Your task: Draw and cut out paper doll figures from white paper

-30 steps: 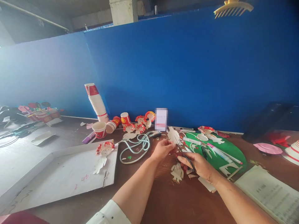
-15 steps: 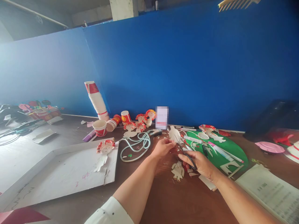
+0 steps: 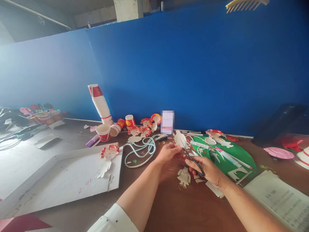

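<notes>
Between thumb and fingers my left hand (image 3: pixel 170 152) pinches a white paper cutout (image 3: pixel 180 138) by its lower edge. My right hand (image 3: pixel 205 167) is closed round the dark handles of a pair of scissors (image 3: pixel 199 167). The blades point up and left and lie against the cutout's right side. Just below the hands, a doll-shaped paper cutout (image 3: pixel 183 178) lies flat on the brown table (image 3: pixel 173 206), among small paper scraps. A green disc (image 3: pixel 243 151) with markers (image 3: pixel 231 157) and paper offcuts on it lies to the right of my hands.
Left of my hands are a coiled pale cable (image 3: pixel 140 151) and a white box lid (image 3: pixel 72 174) holding a paper doll with a red fringe (image 3: pixel 109 153). Paper cups (image 3: pixel 103 132) and a tall cup stack (image 3: pixel 100 106) stand behind. A booklet (image 3: pixel 277 196) lies at the right.
Almost nothing differs. My hands, the scissors and the held cutout stay in about the same place; the view shifts only very slightly.
</notes>
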Available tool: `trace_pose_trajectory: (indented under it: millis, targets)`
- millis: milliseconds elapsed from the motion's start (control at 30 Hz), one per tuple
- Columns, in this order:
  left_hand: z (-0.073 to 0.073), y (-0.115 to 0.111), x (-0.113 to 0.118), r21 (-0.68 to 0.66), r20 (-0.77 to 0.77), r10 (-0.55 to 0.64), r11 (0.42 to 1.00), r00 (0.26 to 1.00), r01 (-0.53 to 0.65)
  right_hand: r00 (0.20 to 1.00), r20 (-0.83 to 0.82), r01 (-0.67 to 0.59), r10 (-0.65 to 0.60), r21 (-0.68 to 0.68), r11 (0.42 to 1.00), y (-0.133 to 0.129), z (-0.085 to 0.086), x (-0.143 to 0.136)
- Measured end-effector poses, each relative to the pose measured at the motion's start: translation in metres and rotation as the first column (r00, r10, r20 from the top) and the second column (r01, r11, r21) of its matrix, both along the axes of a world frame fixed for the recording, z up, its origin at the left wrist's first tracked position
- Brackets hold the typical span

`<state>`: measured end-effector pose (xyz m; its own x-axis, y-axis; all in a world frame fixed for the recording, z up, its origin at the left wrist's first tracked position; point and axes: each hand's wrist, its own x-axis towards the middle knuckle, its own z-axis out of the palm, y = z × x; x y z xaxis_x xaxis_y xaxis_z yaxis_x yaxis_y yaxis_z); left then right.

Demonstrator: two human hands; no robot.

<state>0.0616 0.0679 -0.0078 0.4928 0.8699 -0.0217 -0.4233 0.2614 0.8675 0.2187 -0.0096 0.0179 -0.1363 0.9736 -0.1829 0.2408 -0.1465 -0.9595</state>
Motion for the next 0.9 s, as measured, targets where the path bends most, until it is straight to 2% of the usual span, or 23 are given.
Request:
trace_pose_trajectory:
  millis: [233,600,900]
  targets:
    - [-0.0009,0.0005,-0.0048,0.004,0.020,-0.035,0.999,0.999,0.035,0.998,-0.064,0.007,-0.009,-0.029,1.000,-0.0012,-0.0010,-0.0003]
    - [0.0020,0.0014,-0.0088,0.035,0.021,-0.104,0.994,0.994,0.103,0.999,-0.046,-0.014,0.013,-0.037,0.999,-0.0011,0.0014,-0.0003]
    - [0.0037,0.0008,-0.0081,0.030,0.041,-0.105,0.994,0.994,0.104,0.998,-0.064,-0.023,0.019,-0.063,0.998,-0.0012,0.0024,-0.0002]
